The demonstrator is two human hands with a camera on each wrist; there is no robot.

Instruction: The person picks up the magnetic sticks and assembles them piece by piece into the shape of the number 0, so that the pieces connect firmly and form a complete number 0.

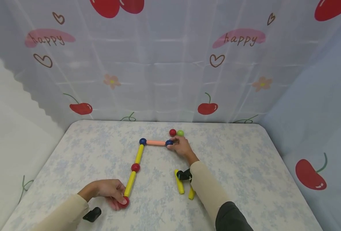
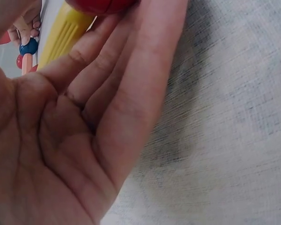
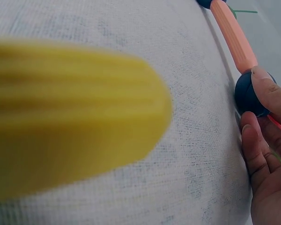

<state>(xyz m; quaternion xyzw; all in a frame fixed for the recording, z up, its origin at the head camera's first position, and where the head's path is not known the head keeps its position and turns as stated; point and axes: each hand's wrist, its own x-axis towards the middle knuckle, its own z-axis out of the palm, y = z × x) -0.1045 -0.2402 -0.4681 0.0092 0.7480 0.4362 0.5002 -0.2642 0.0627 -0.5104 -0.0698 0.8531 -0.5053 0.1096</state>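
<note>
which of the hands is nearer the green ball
Right. The right hand is just this side of the green ball, pinching a blue ball; the left hand is farther off, to the left and nearer the person, holding a red ball.

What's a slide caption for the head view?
Left hand grips red ball, right hand blue ball, at opposite ends of a bent rod chain.

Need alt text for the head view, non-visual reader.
A person's left hand holds the red end ball, and right hand the blue end ball, of a bent rod-and-ball chain on a table. Two yellow rods, another red ball and a green ball lie nearby.
</note>
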